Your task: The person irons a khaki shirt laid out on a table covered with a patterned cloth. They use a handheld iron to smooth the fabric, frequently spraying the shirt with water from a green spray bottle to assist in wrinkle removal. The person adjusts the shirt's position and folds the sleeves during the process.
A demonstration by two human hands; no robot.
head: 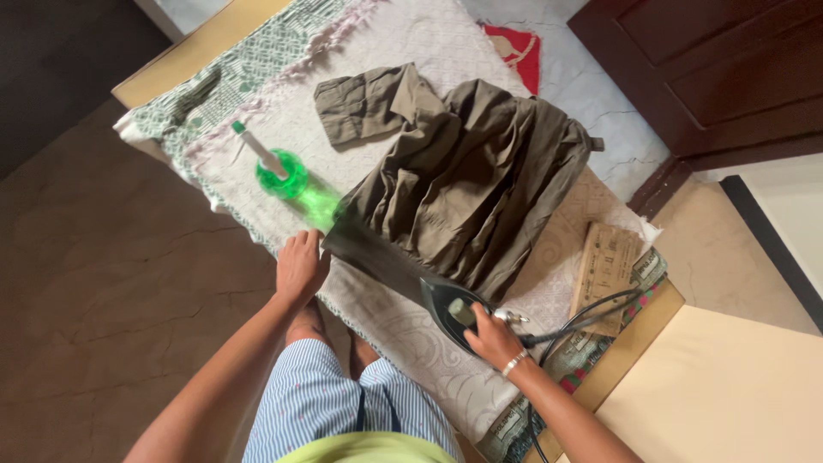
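While the right hand [493, 336] curls its fingers closed around the handle of the black electric iron [454, 310], the left hand [300, 266] lies flat, fingers together, at the near edge of the padded table, pinning the dark flattened end of the olive-brown cotton garment [467, 184]. Garment: crumpled in folds across the middle of the pale quilted ironing cloth [403, 43], one pocketed part flung toward the far side, one strip pulled smooth toward the person. Iron: resting sole-down on that strip's near end, black cord [583, 313] trailing to the right. Green translucent plastic spray bottle with white nozzle [279, 171]: lying on the cloth just beside the garment, near the left hand. Brown cardboard packet [604, 270]: at the table's right corner, apart from the work. Step in hand, as judged: pressing the smoothed strip. The next stroke would call for steady tension from the holding hand and a clear cord.
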